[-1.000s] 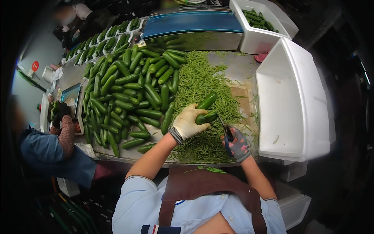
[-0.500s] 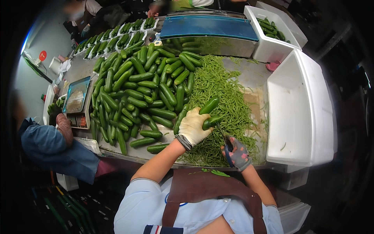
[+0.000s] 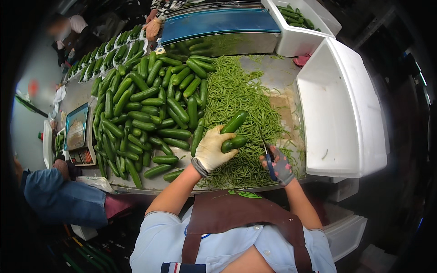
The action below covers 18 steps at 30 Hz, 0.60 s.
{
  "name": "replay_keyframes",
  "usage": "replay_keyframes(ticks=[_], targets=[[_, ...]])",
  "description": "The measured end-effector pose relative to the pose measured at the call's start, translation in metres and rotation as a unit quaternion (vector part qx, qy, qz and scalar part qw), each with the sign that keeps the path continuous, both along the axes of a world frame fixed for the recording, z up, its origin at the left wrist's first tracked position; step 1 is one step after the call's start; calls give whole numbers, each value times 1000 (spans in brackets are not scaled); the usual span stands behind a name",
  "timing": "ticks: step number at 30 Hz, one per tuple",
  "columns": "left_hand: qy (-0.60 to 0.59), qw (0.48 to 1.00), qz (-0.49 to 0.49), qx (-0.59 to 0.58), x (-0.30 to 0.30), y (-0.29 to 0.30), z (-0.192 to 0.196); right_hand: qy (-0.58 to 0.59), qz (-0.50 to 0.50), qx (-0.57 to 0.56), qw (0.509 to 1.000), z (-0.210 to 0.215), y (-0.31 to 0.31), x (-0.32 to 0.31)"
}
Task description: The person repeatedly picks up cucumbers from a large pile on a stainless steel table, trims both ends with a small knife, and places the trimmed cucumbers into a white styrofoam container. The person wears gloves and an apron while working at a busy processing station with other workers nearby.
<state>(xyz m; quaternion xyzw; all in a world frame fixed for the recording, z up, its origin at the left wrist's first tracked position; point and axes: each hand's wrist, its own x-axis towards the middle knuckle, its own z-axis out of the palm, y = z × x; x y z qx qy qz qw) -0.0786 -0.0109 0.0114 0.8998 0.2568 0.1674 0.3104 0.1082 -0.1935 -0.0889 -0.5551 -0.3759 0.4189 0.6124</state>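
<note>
My left hand (image 3: 214, 148), in a cream glove with a grey cuff, is closed round two dark green cucumbers. The upper cucumber (image 3: 235, 121) points away to the right; a shorter-looking one (image 3: 234, 143) lies below it, partly covered by the fingers. To the right, my right hand (image 3: 281, 169) wears a grey glove with pink patches and grips scissors (image 3: 269, 163) with dark blue handles, their thin blades pointing up and away, apart from the cucumbers. Both hands are over a spread of thin green beans (image 3: 246, 86). A large heap of cucumbers (image 3: 141, 109) lies to the left.
An upright white foam box (image 3: 327, 109) stands at right; another foam box (image 3: 318, 36) holds cucumbers behind it. At the back is a blue-topped metal unit (image 3: 223, 25). Trays of cucumbers (image 3: 109, 57) line the far left, near a scale (image 3: 78, 129). Co-workers stand left and behind.
The scissors have come away from the lower cucumber, and my right hand is slightly farther from my left. The whole view has shifted. A co-worker's hand shows beside the blue-topped unit.
</note>
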Motion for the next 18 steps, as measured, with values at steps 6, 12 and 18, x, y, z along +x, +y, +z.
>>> replay_keyframes(ticks=[6, 12, 18], targets=[[9, 996, -85, -38, -2, -7, 8, 2, 13, -128, 992, 29, 14, 1], [26, 993, -111, -2, -6, -8, 10, 205, -43, -195, 958, 6, 10, 13], [41, 997, -49, 42, -12, 25, 20, 741, 1, -160, 652, -28, -7, 24]])
